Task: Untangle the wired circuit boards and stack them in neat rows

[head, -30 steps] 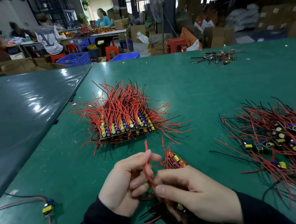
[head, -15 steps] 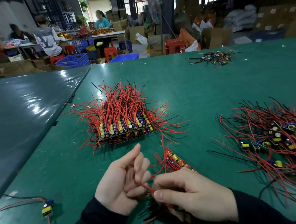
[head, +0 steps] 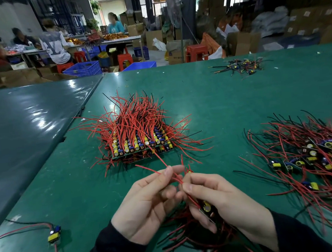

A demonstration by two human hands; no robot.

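- The left hand [head: 147,204] pinches thin red wires [head: 170,174] between thumb and fingertips, closed on them; the strands poke up and away past the knuckles.
- Touching it on its right, the right hand [head: 221,200] clamps a small circuit board [head: 206,207] with a yellow-topped capacitor; most of that board is hidden under the fingers.
- Beneath both hands lies a tangle of red and black leads [head: 190,234], partly covered by the wrists and dark sleeves, so I cannot tell how many boards it holds.
- Just beyond the fingertips stands the stacked rows of boards [head: 141,145], wires bristling upward and hiding the far rows.
- Well right of the right hand sprawls the loose pile [head: 308,155], cut off by the frame edge.
- Left of the left hand, near the table's edge, a single board [head: 54,234] lies with its leads running out of view.
- Bare green table [head: 218,106] stretches open beyond the stack, up to a small heap of scraps [head: 239,66] far off.
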